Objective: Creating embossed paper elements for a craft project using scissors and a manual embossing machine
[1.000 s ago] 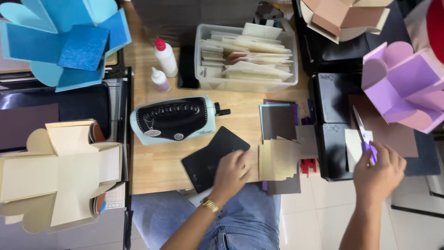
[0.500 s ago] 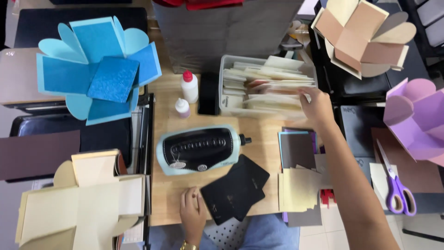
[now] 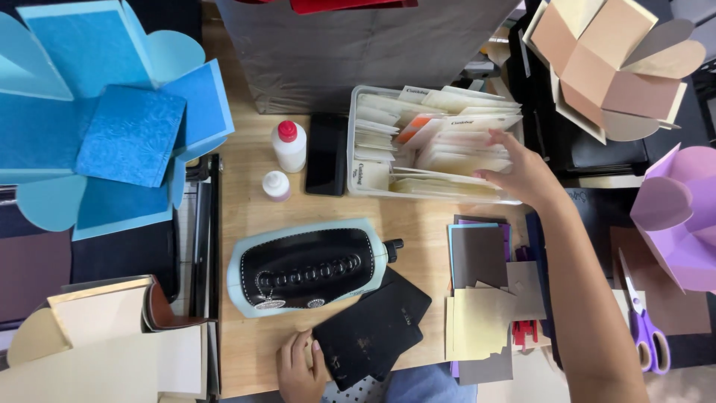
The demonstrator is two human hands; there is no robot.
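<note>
Two hands work apart: the right hand [image 3: 522, 175], no longer holding scissors [image 3: 645, 328], now fingers open through cards in the clear bin [image 3: 358, 142]. Below the bin, the left hand [image 3: 298, 366] grips a black sheet [image 3: 373, 328].

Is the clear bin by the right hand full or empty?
Full: the clear bin is packed with paper packets, which the right hand touches.
</note>
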